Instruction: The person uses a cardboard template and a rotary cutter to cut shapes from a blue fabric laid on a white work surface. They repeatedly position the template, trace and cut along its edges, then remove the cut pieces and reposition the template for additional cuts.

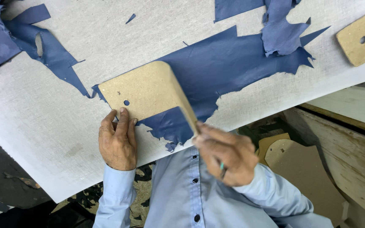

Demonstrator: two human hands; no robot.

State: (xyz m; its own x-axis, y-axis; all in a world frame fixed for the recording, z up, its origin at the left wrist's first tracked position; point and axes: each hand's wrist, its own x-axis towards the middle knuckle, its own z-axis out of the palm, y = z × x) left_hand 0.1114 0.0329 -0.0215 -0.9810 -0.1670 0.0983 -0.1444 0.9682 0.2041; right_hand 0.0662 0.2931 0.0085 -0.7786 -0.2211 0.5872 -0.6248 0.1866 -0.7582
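I see my left hand (117,141) pressing the tan board template (146,90) flat on blue leather (224,63); my right hand (227,154), blurred, pinches a hidden tool

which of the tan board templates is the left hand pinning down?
The tan fibreboard template with a small round hole, lying on the blue leather sheet. The left hand presses its lower edge; the other holed template lies untouched top right.

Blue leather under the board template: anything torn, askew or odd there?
Its lower edge is ragged and jagged on the blue leather, most right of the right hand. The brown board template, held down by the left hand, sits tilted across it. Loose blue offcuts lie on the grey cutting surface.
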